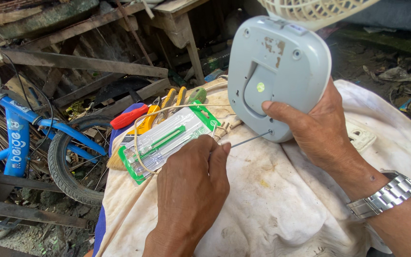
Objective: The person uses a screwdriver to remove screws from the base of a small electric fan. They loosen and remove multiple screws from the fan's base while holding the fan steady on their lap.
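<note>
My right hand point(317, 126) grips the pale grey base of a small fan point(274, 71), tilted so its underside faces me; the thumb rests on that underside. My left hand point(191, 185) is closed on a thin screwdriver point(250, 139) whose tip sits at a screw hole on the base's lower edge. The fan's cream grille point(317, 10) shows at the top. A metal watch point(386, 192) is on my right wrist.
A stained white cloth point(281, 200) covers the work surface. On it lie a green-and-clear screwdriver pack point(165, 140), a cream cord point(167, 110), pliers with yellow and red handles point(141, 116) and a brush point(116, 161). A blue bicycle point(22, 138) and scrap timber point(86, 62) stand left.
</note>
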